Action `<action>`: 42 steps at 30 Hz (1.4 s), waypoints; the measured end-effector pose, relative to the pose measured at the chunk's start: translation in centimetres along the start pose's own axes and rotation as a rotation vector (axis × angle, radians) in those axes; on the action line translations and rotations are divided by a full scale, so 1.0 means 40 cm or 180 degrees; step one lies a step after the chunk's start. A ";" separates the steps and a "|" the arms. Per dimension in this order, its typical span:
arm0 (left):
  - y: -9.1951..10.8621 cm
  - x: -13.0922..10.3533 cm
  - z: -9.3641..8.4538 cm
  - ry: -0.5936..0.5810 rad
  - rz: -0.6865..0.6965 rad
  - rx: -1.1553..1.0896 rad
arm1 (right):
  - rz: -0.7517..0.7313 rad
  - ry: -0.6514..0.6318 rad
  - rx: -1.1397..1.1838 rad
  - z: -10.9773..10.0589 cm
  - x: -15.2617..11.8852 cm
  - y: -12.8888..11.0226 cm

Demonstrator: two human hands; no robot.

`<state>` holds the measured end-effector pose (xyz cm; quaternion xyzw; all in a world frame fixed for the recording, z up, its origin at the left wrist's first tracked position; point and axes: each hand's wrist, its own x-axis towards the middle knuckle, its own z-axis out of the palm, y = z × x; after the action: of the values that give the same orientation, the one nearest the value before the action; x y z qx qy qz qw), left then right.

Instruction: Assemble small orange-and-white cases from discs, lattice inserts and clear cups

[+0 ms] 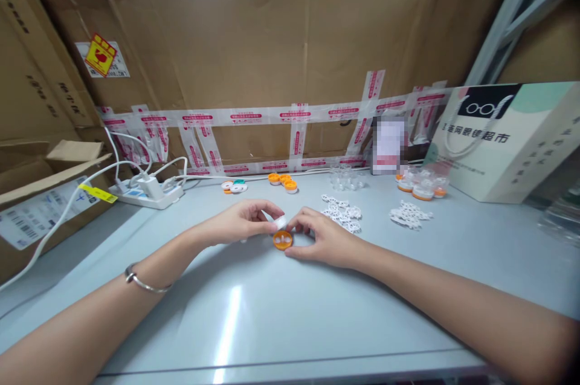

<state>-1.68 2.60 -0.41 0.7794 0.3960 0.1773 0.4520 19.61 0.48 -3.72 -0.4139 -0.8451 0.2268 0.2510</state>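
Between my hands, an orange round case part rests on the table with its inside facing up; pale pieces show inside it. My right hand grips its right side between thumb and fingers. Just above and left of it, my left hand pinches a small white round part, partly covered by the fingertips. A pile of white openwork plastic pieces lies behind my right hand. Farther back are several orange round parts and a few white, orange and green discs.
Clear cups and capped orange-and-white containers stand at the back right, near more white pieces. A paper bag is at the right. A power strip with white cables lies left. A large cardboard box walls off the back.
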 end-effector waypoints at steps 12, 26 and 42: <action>0.018 -0.015 0.022 0.0052 0.0906 0.1036 | -0.0065 -0.0037 0.0028 0.002 0.007 0.004; 0.016 -0.013 0.030 -0.0002 0.0928 0.1365 | -0.0030 -0.0013 0.0042 0.003 0.008 0.003; 0.008 -0.012 0.041 0.0106 0.0948 0.1581 | -0.0076 -0.0002 0.0088 0.003 0.007 -0.006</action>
<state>-0.79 1.21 -0.98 0.9127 0.3160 0.1521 0.2097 19.24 0.55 -3.59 -0.4002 -0.8469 0.2356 0.2591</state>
